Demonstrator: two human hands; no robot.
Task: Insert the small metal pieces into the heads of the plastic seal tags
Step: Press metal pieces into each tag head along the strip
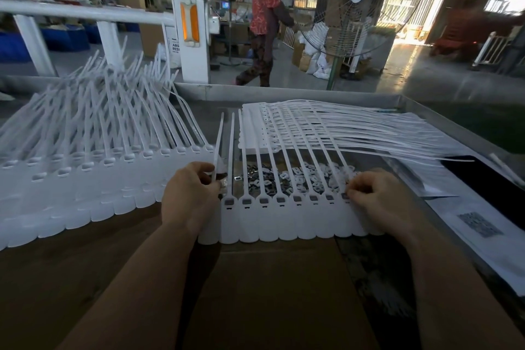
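A joined strip of white plastic seal tags [284,219] lies in front of me, heads with dark slots in a row and tails pointing away. Behind the strip lies a pile of small metal pieces [287,177]. My left hand [190,193] grips the tail of the leftmost tag [218,148] at the strip's left end. My right hand [375,196] has its fingers curled at the rightmost head [345,196], pinching something small there; the piece itself is hidden by the fingertips.
A large fanned stack of tag strips [99,156] fills the left side. Another stack of strips [326,125] lies behind the metal pieces. Papers [483,233] and a dark flat object [488,179] sit right. A person [264,20] walks beyond a standing fan [355,3].
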